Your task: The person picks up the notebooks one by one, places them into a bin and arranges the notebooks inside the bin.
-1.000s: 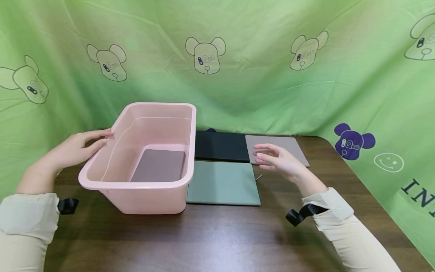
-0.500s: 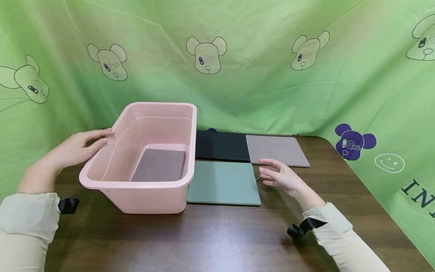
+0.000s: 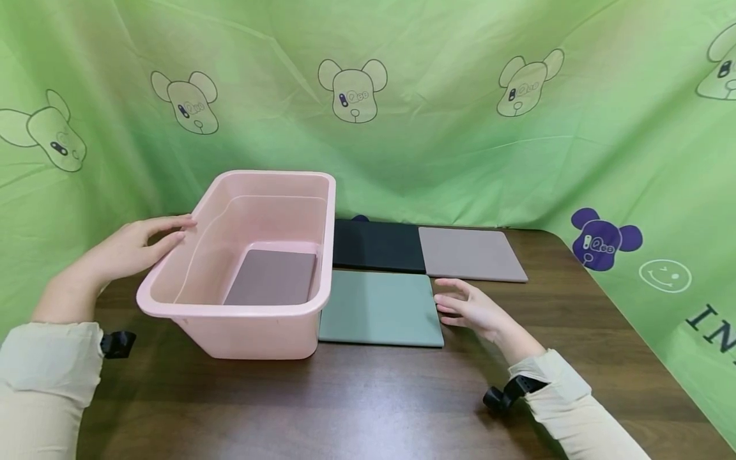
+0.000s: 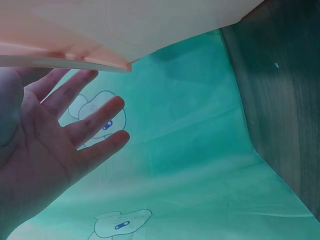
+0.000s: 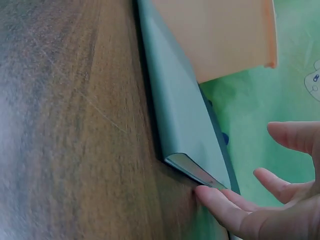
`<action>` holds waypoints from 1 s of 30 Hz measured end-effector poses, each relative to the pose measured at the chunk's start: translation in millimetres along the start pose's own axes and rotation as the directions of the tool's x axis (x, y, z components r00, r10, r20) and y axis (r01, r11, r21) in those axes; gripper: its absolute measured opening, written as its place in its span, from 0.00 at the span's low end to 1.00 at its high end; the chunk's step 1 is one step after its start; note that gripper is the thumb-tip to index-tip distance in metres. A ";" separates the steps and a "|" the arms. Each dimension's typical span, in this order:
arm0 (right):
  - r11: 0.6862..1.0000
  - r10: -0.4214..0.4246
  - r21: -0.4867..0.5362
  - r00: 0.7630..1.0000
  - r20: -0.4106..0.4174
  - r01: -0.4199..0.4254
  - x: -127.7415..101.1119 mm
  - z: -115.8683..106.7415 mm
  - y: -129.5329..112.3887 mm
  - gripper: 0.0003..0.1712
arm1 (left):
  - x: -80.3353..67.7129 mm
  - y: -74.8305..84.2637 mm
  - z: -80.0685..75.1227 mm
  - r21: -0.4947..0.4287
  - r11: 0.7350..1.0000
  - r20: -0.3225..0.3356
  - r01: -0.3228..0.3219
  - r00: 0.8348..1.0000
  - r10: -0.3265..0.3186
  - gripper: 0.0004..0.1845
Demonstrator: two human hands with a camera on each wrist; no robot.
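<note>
My left hand (image 3: pixel 135 252) rests with its fingertips at the left rim of a pink plastic bin (image 3: pixel 247 332). In the left wrist view the fingers (image 4: pixel 100 120) spread out below that rim, fairly straight. A flat grey-brown notebook (image 3: pixel 273 278) lies on the bin's floor. Beside the bin lies a mint-green notebook (image 3: pixel 379 310), its page edge turned toward my right hand (image 3: pixel 474 313). The right wrist view has the lower fingertips right by the notebook's page edge; whether they press on it is hard to tell. The thumb (image 5: pixel 292 135) stays apart, above the cover.
Behind the green notebook lie a black notebook (image 3: pixel 379 246) and a light grey-mauve notebook (image 3: pixel 471 254), side by side. All stand on a brown wooden table (image 3: pixel 356 409). A green printed curtain (image 3: pixel 437 147) hangs round the back and sides.
The right hand has come down from over the light grey-mauve notebook to the right edge of the green one. The left hand has stayed at the bin's rim.
</note>
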State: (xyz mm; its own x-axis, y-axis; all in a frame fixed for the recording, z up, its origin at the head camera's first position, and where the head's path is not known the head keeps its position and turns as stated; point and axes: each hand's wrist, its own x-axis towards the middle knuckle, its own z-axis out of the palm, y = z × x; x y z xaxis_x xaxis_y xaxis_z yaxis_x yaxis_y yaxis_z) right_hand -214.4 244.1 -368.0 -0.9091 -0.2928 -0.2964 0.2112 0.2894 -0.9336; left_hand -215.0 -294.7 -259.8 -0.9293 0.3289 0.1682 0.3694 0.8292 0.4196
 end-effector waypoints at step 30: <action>0.995 0.020 0.093 0.999 0.046 -0.024 -0.2 6.7 -2.2 0.40 | -4.0 -1.0 -4.0 -0.009 0.998 0.034 0.057 0.998 -0.056 0.24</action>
State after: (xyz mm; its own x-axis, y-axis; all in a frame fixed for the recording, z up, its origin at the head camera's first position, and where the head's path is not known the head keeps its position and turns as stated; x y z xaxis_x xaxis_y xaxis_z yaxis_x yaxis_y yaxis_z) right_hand -212.3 237.4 -367.2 -0.8873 -0.3287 -0.3236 0.2653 0.2102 -0.9410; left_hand -211.7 -298.7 -257.3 -0.9482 0.2967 0.1139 0.3160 0.8425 0.4363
